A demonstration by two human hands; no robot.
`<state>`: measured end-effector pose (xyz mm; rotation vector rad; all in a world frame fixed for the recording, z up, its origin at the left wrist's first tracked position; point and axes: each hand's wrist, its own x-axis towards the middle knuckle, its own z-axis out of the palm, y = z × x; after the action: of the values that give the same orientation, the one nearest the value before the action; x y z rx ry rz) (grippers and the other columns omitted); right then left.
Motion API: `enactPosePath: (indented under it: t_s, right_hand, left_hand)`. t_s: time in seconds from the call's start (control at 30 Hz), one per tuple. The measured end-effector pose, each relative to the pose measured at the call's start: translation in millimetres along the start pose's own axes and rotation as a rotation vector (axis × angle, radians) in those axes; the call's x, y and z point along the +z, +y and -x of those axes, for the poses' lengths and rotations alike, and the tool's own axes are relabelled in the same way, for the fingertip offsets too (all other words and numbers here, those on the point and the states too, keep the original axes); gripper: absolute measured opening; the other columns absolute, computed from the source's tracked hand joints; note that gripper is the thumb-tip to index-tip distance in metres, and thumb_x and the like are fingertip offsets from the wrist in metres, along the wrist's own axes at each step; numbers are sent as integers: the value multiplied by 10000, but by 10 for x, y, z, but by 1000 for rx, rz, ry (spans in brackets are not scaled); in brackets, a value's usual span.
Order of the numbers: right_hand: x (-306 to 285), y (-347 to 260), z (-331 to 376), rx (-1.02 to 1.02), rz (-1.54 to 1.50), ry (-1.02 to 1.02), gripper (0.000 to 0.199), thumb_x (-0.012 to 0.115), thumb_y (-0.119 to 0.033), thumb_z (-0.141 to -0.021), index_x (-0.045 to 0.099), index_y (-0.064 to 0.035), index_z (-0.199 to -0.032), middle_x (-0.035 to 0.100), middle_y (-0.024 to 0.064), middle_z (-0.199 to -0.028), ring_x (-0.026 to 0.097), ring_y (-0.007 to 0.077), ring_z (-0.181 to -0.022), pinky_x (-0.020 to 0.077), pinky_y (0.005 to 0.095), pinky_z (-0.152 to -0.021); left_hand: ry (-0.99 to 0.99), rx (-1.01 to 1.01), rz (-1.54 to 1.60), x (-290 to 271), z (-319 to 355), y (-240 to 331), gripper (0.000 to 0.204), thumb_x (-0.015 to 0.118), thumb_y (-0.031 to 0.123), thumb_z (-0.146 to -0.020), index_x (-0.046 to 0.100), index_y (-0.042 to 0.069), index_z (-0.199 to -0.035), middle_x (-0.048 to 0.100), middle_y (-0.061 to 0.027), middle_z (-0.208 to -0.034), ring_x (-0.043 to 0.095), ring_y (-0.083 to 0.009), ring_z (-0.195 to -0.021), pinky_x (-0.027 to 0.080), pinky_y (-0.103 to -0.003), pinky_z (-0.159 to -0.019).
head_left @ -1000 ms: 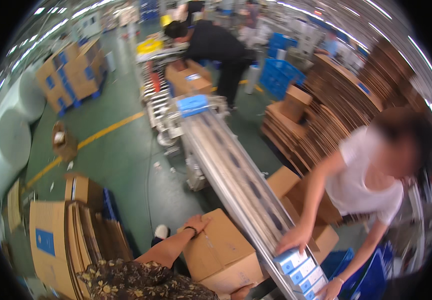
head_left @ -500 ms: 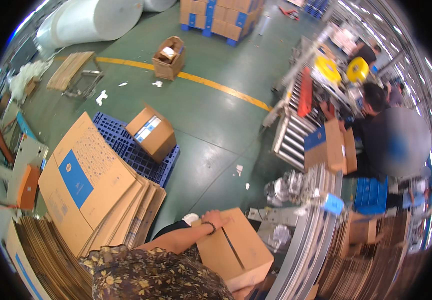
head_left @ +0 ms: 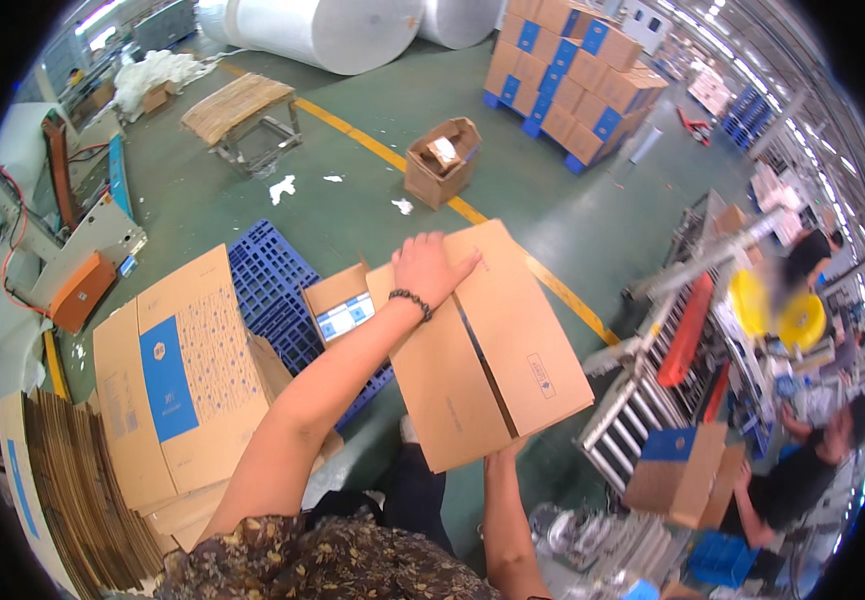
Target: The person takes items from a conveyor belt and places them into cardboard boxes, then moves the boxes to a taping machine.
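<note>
I hold a closed brown cardboard box (head_left: 498,350) up in front of me, tilted, with a seam running down its middle. My left hand (head_left: 430,268), with a bead bracelet on the wrist, lies flat on the box's far top edge. My right hand (head_left: 506,455) grips the near bottom edge from below; only its fingers show. Behind the box sits a smaller open carton (head_left: 341,305) with a blue-and-white label, on a blue plastic pallet (head_left: 275,290).
Flattened cartons (head_left: 168,375) with blue panels lean at my left beside a stack of flat cardboard (head_left: 63,490). A roller conveyor (head_left: 643,400) runs at the right, where other people handle boxes (head_left: 688,470). Farther off: an open box (head_left: 443,160), stacked cartons (head_left: 573,70), big white rolls (head_left: 323,30).
My view has swung left, away from the conveyor. The box has come up off the low position and now fills the middle, my left hand sliding to its far edge.
</note>
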<state>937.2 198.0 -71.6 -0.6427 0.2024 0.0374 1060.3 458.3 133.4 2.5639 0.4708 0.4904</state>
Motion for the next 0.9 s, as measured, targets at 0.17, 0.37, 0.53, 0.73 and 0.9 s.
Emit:
enactPosePath:
  t_s: [0.17, 0.37, 0.53, 0.73, 0.9]
  right_hand:
    - [-212, 1454, -1147, 262, -176, 71, 590, 383, -486, -998, 399, -61, -1407, 541, 83, -1347, 563, 288, -1185, 504, 445, -973]
    - [-263, 2424, -1013, 974, 89, 263, 857, 328, -752, -898, 113, -240, -1550, 285, 62, -1555, 422, 307, -1309, 316, 520, -1072]
    - [-176, 2262, -1732, 718, 541, 264, 859, 395, -713, -905, 46, -269, -1553, 265, 93, -1562, 362, 369, -1354, 407, 580, -980]
    - [564, 2568, -2438, 747, 922, -322, 608, 478, -467, -988, 392, -102, -1468, 387, 101, -1517, 385, 210, -1378, 294, 302, -1112]
    - [565, 2717, -2693, 757, 1071, -493, 611, 454, -532, -973, 466, -128, -1431, 471, 97, -1460, 423, 221, -1357, 271, 299, -1124]
  left_hand:
    - [149, 112, -193, 405, -1215, -465, 744, 616, 596, -815, 529, 66, -1330, 547, -182, -1310, 488, -335, -1233, 382, -465, -1017]
    - [-465, -330, -536, 1565, -564, -2047, 769, 386, 688, -891, 201, 317, -1539, 89, -102, -1620, 61, -353, -1486, 107, -676, -1113]
    - [-215, -339, -495, 1754, 169, -2533, 652, 504, 465, -931, 300, 262, -1516, 143, -116, -1608, 108, -355, -1477, 133, -615, -1131]
    - [-244, -502, -475, 1599, 306, -2594, 642, 527, 451, -926, 333, 245, -1502, 192, -117, -1593, 199, -363, -1444, 279, -597, -1068]
    - [-194, -563, -435, 1542, 548, -2427, 694, 539, 505, -916, 326, 206, -1506, 209, -139, -1580, 223, -383, -1425, 319, -583, -1053]
